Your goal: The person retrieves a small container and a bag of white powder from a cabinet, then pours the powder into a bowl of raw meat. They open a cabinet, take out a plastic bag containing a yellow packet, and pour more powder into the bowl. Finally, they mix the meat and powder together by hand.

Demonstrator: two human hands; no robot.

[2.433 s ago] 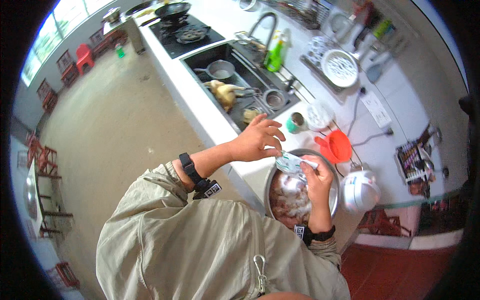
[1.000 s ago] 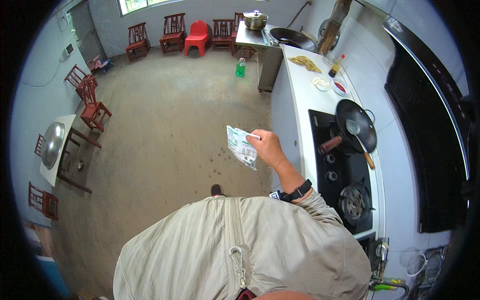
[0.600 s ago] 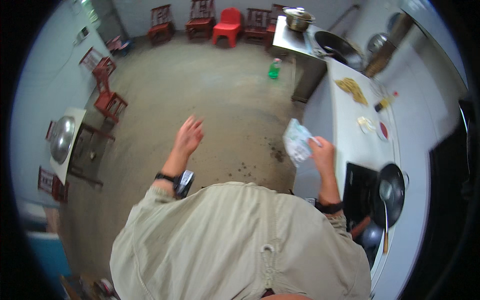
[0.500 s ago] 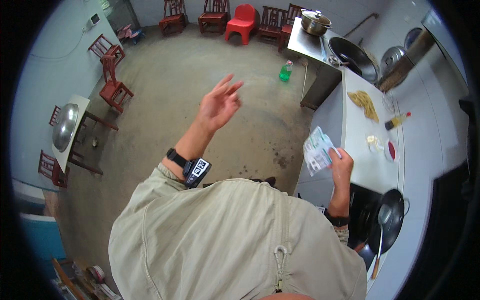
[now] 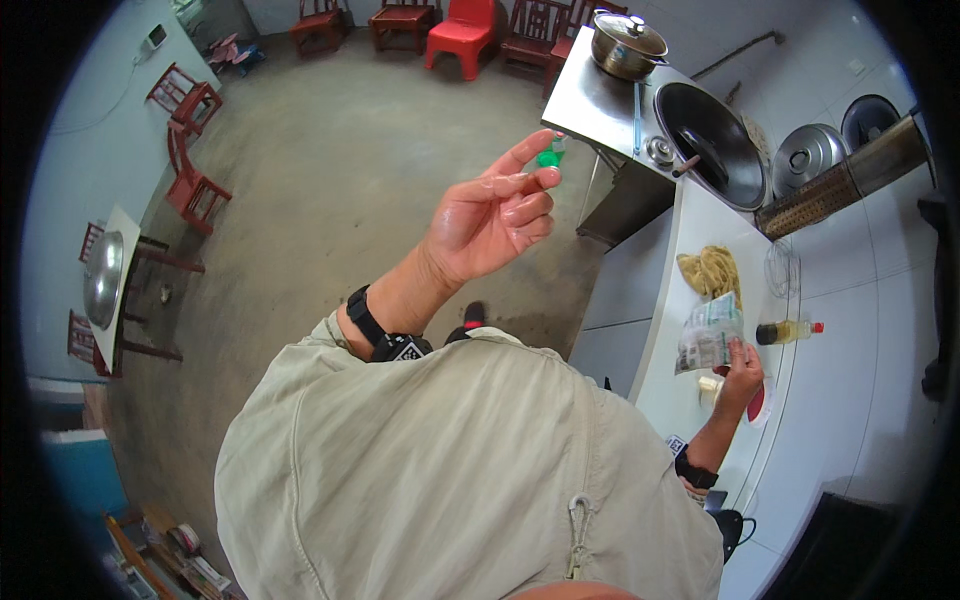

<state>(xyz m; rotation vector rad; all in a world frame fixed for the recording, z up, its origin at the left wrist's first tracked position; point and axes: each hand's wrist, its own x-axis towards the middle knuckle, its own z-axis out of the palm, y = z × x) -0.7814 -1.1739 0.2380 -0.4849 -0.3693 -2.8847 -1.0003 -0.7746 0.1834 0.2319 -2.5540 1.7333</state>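
My right hand (image 5: 741, 374) pinches a thin plastic packet (image 5: 710, 335), whitish with green markings and a darker lower part, by its edge. The packet hangs over the white counter (image 5: 655, 365), in front of a yellow-brown cloth (image 5: 712, 270). Partly behind that hand are a red-filled bowl (image 5: 758, 404) and a small pale item (image 5: 708, 388). My left hand (image 5: 495, 218) is raised over the floor, palm up and wet-looking. Its index finger and thumb stretch out, the other fingers curl, and nothing is in it. Behind its fingertips a bottle of green liquid (image 5: 550, 157) is partly hidden.
On the counter's far side lies a bottle of yellow liquid (image 5: 788, 332). A large wok (image 5: 712, 145) and a lidded pot (image 5: 627, 46) occupy the steel stove top. Red chairs (image 5: 462, 38) line the back wall; a table (image 5: 120, 290) with a metal lid stands left.
My right hand has carried the packet right, from beside the counter to above it. My left hand has moved right, and the whole view has turned.
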